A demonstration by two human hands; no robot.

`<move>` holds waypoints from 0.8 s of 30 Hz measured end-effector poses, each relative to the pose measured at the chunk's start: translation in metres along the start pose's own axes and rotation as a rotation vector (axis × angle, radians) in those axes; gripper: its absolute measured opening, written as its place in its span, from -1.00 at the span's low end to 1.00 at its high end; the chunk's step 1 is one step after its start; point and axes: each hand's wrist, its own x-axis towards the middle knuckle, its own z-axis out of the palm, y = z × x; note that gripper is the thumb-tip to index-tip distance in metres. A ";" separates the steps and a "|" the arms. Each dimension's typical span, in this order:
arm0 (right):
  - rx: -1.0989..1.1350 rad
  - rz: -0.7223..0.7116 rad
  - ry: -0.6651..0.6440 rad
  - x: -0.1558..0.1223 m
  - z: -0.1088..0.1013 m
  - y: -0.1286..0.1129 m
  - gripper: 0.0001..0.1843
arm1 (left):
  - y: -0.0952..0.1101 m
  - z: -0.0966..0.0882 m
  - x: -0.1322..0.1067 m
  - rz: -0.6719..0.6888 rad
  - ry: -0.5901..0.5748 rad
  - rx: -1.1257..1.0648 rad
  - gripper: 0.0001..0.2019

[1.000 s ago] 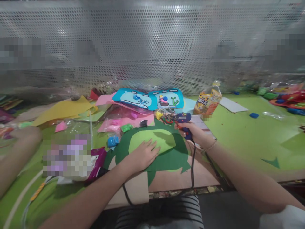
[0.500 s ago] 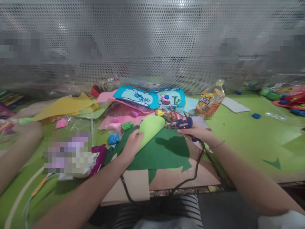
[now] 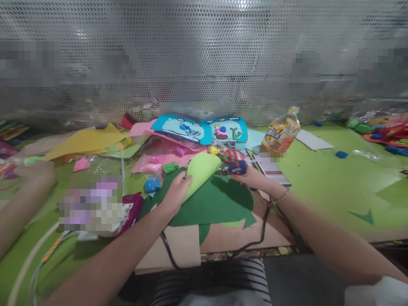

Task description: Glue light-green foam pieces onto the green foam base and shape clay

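**Greens being shown among blues and stripes**

Dark green is being shown by the large sheet (image 3: 216,206), light green by the folded piece (image 3: 203,171) over it. Beyond the sheet, pale blue bordered in brighter blue is being displayed by the picture panels (image 3: 205,132); at the sheet's far edge, dark blue by the glue gun (image 3: 237,167). Below it, dark-and-light stripes are being shown by the lap fabric (image 3: 245,274).

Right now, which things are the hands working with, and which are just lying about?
In use:
- light green sheet, edge held in the left hand
- dark blue glue gun, in the right hand
- dark green sheet, underneath

Seemingly just lying about:
- bottle
- yellow sheet
- green scrap, far right
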 end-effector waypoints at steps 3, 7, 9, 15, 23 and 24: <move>-0.052 0.031 0.018 0.000 -0.002 0.001 -0.72 | 0.002 0.000 -0.001 0.004 0.012 0.007 -0.73; -0.028 0.082 -0.011 0.001 -0.005 0.008 -0.66 | 0.003 0.001 -0.001 0.012 0.000 -0.018 -0.72; 0.033 0.078 -0.051 0.001 -0.005 0.009 -0.66 | 0.003 0.001 -0.001 0.009 0.005 -0.032 -0.71; 0.023 0.079 -0.083 0.000 -0.003 0.006 -0.69 | 0.003 0.001 0.000 0.005 0.010 -0.042 -0.69; -0.154 0.057 0.040 0.003 -0.004 0.008 -0.77 | 0.008 0.000 -0.003 0.016 -0.012 -0.003 -0.68; -0.175 0.049 0.044 0.003 -0.005 0.008 -0.79 | 0.008 0.000 -0.004 0.023 -0.023 0.002 -0.68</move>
